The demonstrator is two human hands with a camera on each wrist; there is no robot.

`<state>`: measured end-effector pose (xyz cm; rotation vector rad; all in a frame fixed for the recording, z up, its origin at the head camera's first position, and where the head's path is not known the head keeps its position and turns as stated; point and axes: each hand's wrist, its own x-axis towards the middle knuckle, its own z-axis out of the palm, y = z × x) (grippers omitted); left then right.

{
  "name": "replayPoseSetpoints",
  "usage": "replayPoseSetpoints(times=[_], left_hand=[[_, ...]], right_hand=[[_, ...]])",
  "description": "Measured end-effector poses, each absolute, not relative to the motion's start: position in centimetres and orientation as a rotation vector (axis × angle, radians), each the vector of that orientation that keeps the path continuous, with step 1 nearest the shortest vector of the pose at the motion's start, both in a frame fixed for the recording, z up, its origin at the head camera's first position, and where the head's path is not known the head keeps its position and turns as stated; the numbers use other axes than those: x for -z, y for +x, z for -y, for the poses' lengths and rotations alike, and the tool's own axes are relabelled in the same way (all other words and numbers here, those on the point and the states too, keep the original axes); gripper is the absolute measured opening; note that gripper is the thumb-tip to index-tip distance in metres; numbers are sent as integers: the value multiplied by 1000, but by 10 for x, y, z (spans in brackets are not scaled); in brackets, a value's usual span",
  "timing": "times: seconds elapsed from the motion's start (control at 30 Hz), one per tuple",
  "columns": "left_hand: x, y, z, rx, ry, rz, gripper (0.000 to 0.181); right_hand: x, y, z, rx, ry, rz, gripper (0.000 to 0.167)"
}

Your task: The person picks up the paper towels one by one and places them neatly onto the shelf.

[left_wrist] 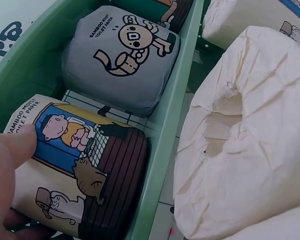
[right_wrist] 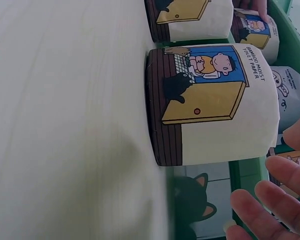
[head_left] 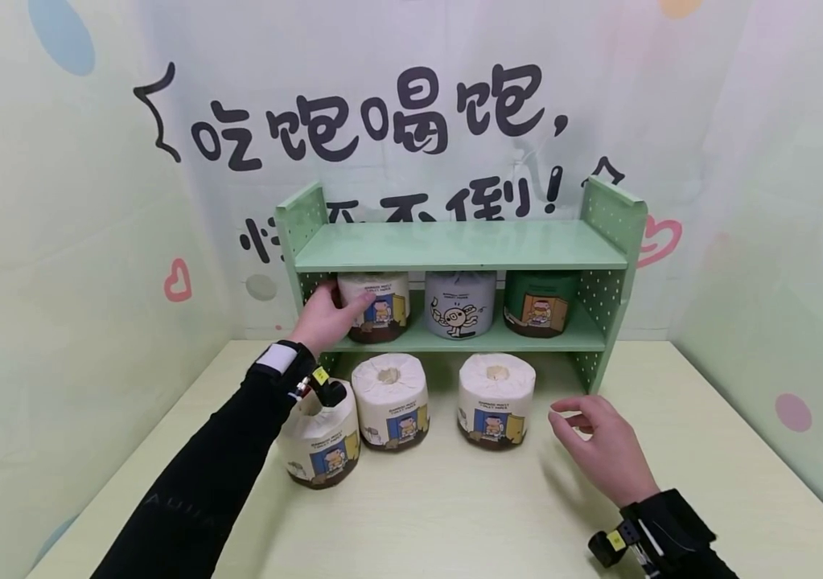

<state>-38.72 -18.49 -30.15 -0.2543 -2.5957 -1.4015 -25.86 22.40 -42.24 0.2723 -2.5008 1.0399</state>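
My left hand (head_left: 326, 318) holds a cream toilet paper roll (head_left: 380, 312) at the left end of the shelf's middle level, its thumb across the printed front and its fingers at the left side. Beside that roll stand a grey toilet roll (head_left: 460, 307) and a green one (head_left: 541, 305). Below, on the table, are a left cream roll (head_left: 324, 450), a middle one (head_left: 391, 410) and a right one (head_left: 496, 406), all upright. My right hand (head_left: 602, 442) hovers just right of the right roll with loosely bent fingers and nothing in them; a gap separates the two.
The green shelf unit (head_left: 454, 246) stands at the back of the pale table (head_left: 454, 523), with perforated side panels. Its top board lies close above the rolls on the middle level. Behind and at both sides hang printed cloth walls (head_left: 411, 48).
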Motion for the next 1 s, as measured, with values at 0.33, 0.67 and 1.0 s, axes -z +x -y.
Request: replayPoseSetpoints(times=[0.33,0.67,1.0], left_hand=[[305,-389,185,1405,-238,2572,71],[311,-376,190,1432,-208,2589,85],[313,-347,200,1460,-210,2678,91]], right_hand=[[424,-260,-224,-1037,268,2510,21],[424,-261,-224,-1025,275,2508,20],[424,-259,-223,-1030,294,2488,18]])
